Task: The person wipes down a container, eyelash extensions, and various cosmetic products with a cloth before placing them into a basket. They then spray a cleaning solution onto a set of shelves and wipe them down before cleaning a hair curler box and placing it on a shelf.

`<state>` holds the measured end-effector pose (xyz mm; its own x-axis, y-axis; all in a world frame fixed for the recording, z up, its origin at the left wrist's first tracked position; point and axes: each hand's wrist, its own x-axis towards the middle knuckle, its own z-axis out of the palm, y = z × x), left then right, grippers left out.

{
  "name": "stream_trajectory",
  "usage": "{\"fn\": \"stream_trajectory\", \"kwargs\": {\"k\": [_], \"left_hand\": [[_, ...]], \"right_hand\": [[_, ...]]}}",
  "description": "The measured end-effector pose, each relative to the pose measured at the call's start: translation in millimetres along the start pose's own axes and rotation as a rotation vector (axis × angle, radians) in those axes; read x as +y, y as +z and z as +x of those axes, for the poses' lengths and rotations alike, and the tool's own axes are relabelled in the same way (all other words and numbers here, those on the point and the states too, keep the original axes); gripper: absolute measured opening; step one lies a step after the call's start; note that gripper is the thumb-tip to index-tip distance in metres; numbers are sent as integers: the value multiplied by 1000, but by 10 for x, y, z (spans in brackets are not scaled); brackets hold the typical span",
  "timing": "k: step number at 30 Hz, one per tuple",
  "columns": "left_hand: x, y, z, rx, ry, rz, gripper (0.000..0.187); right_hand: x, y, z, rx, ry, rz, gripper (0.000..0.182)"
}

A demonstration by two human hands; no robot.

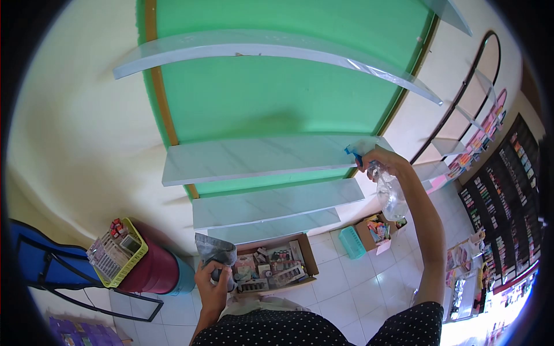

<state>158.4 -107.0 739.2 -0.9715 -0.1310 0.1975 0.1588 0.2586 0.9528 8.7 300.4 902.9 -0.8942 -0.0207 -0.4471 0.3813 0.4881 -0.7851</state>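
My right hand (380, 161) is wrapped round the neck of a clear spray bottle (392, 199) with a blue trigger head. The nozzle points left over the right end of a white marble-patterned shelf (259, 157). Lower down, my left hand (212, 288) grips a dark grey cloth (216, 250), which looks folded and sticks up above the fingers. It is held apart from the shelves, in front of the left end of the lower shelf (277, 205). Behind the cloth, an open cardboard box (311, 259) of packaged goods stands on the floor.
Another curved shelf (254, 49) runs across the green wall (277, 104) higher up. At left, a yellow basket (138, 254) of goods rests on a maroon drum (151, 274). A turquoise basket (352, 242) and a smaller carton (365, 230) are on the tiles at right. A black display rack (502, 196) stands far right.
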Motion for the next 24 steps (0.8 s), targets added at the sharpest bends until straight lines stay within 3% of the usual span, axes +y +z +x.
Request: {"fn": "stream_trajectory", "kwargs": {"k": [9, 16, 20, 22, 24], "left_hand": [[2, 0, -15, -11, -34, 41, 10], [45, -9, -26, 0, -110, 20, 9], [7, -23, -26, 12, -122, 34, 10], [-45, -54, -30, 17, -41, 86, 11], [-49, -76, -38, 32, -43, 117, 12]], "right_hand": [[498, -445, -189, 178, 2, 166, 20], [1039, -797, -147, 444, 34, 346, 17], [956, -480, -253, 502, -64, 391, 19], [953, -199, -256, 494, -283, 418, 24], [893, 298, -292, 451, -354, 359, 36]]}}
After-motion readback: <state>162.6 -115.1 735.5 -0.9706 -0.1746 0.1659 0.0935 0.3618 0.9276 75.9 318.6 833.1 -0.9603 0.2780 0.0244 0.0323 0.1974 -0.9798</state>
